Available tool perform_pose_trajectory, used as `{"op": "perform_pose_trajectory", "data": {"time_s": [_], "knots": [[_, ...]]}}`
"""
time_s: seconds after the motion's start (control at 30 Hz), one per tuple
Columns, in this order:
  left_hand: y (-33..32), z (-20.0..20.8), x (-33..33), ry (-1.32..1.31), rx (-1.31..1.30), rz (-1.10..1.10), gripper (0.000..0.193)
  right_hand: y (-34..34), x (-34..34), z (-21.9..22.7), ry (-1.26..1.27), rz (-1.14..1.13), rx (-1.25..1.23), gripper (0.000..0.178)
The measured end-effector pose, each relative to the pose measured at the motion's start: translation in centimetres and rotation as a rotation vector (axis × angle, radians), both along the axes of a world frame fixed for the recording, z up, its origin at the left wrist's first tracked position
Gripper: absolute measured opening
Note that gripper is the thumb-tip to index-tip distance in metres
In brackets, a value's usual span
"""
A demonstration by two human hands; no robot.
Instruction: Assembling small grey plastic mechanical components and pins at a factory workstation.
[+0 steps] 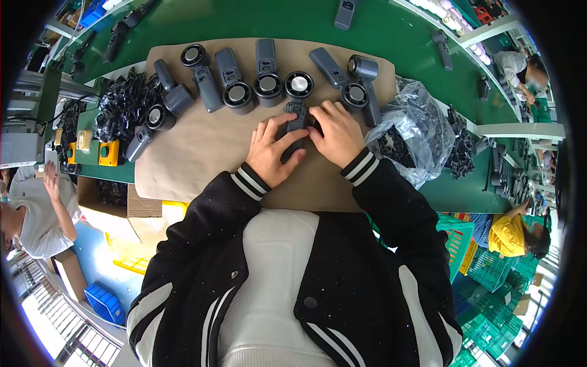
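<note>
A dark grey handheld fan (297,109) lies in front of me on brown paper, its round head with the bright silver disc pointing away. My left hand (270,150) is on its handle from the left, fingers pressing the top and side, thumb near the lower end. From the right, my right hand (337,136) touches the handle's edge with bent fingers. Something small and dark shows between its thumb and forefinger, too covered to name. Just beyond, another fan (268,85) and a neighbouring fan (238,93) lie with their heads toward me.
Brown paper (183,168) covers the green bench (244,23). Several more fans lie around its far edge. Black parts (125,101) are heaped at left; a clear plastic bag (422,125) sits at right. An open cardboard box (143,202) stands at lower left. Other people work on both sides.
</note>
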State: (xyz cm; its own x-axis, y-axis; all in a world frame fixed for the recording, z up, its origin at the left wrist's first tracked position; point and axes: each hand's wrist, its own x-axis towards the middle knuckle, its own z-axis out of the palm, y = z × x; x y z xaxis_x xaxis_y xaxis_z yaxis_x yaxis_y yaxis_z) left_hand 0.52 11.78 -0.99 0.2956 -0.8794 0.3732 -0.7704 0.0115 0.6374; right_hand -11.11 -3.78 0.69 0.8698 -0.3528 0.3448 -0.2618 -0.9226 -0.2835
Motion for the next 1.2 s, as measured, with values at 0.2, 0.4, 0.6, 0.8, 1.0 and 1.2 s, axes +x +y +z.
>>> {"op": "perform_pose_trajectory", "data": {"time_s": [0.2,0.4,0.6,0.8,1.0,1.2], "knots": [[-0.2,-0.1,-0.3,0.097,-0.073,0.033,0.046,-0.7,0.8,-0.7,0.055,0.027,-0.010,0.017],[-0.1,-0.2,-0.6,0.111,-0.042,-0.007,0.049,-1.1,0.7,0.5,0.172,-0.034,0.015,0.015],[-0.3,-0.4,-0.6,0.196,-0.100,-0.060,0.051,-1.2,0.4,0.9,0.100,-0.008,0.030,0.012],[-0.3,-0.6,-0.1,0.203,-0.140,-0.056,0.052,-1.4,0.9,0.6,0.136,0.035,0.092,0.010],[0.0,0.1,-0.5,0.237,-0.077,-0.069,0.048,-2.3,1.4,2.5,0.408,0.040,0.173,0.007],[0.2,-0.5,-0.3,0.242,-0.112,-0.057,0.048,-2.9,1.1,2.8,0.077,0.139,0.252,0.007]]}}
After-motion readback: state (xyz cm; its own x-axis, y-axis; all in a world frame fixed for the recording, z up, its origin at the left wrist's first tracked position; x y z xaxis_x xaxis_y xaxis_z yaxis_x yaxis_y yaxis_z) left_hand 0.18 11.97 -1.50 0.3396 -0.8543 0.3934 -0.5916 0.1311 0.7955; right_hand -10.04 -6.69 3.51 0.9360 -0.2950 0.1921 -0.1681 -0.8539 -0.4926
